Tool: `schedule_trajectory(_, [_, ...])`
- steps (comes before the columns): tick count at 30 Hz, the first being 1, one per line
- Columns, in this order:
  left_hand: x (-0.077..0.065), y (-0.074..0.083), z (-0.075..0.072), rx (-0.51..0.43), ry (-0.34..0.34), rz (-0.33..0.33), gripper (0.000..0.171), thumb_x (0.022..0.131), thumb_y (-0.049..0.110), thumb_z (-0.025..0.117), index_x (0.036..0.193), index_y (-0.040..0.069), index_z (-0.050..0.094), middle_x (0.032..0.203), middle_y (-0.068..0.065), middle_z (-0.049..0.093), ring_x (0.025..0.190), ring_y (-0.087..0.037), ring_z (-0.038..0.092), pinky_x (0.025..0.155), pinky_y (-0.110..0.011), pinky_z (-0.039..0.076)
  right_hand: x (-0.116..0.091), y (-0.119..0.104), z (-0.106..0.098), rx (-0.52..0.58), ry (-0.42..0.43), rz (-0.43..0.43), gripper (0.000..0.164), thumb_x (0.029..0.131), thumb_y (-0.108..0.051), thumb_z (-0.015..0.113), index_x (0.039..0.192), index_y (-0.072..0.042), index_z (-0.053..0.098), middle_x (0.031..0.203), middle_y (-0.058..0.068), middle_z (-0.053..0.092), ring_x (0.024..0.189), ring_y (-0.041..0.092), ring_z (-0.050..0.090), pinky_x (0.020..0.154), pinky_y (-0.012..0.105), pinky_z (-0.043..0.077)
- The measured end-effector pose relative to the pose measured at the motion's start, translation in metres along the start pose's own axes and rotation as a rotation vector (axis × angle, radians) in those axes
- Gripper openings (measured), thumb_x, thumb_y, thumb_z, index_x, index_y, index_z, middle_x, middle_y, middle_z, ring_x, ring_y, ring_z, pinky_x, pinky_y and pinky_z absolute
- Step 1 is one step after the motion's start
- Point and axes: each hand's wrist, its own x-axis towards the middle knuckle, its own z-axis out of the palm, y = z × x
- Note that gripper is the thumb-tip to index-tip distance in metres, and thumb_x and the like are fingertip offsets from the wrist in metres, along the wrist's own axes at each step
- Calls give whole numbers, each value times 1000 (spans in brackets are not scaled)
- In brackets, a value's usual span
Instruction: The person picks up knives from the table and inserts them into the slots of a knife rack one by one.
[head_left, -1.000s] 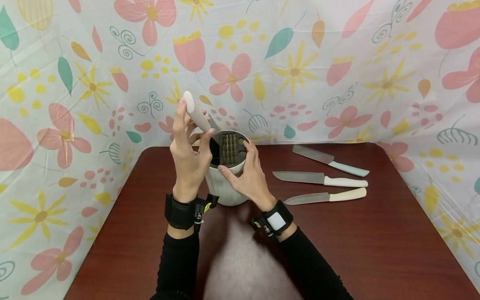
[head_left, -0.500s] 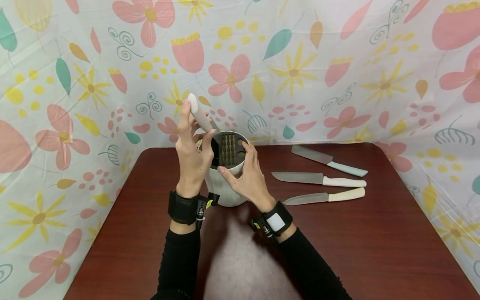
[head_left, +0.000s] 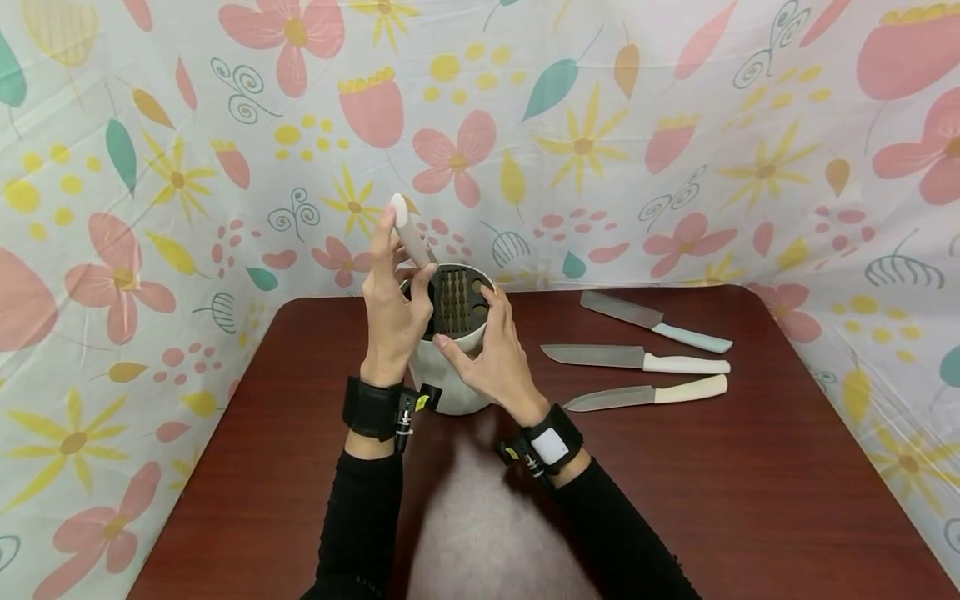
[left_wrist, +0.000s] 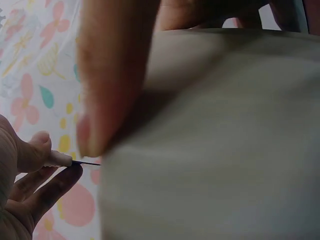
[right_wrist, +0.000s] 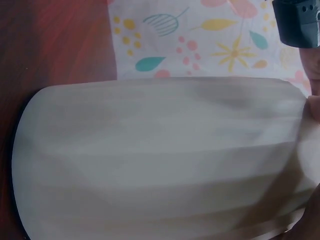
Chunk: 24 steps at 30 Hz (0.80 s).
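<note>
Floral cloth [head_left: 457, 50] backed a brown table [head_left: 750, 483] bearing three knives [head_left: 626, 357]; the left hand [head_left: 396, 312] pinched a white handle [head_left: 409, 232], the right hand [head_left: 498, 362] gripped the holder [head_left: 448, 387].

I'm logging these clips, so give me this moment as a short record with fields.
Left grip: holds a tilted knife by its white handle
Held blade: mostly hidden
Right grip: holds the knife holder near its rim
Holder: pale, upright, dark insert inside
Other knives: three, right of holder, handles pointing right
Surface: reddish-brown table
Backdrop: floral
</note>
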Motion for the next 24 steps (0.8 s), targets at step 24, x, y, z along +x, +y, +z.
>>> schedule_trajectory(24, [-9, -22, 15, -27, -92, -80, 72, 96, 11, 66, 157, 10, 29, 141, -21, 59, 105, -34, 71, 82, -42, 62, 0, -2, -1, 6, -5, 0, 99, 90, -59, 67, 161, -13, 16, 171, 8, 12, 156, 33, 26, 101, 73, 43])
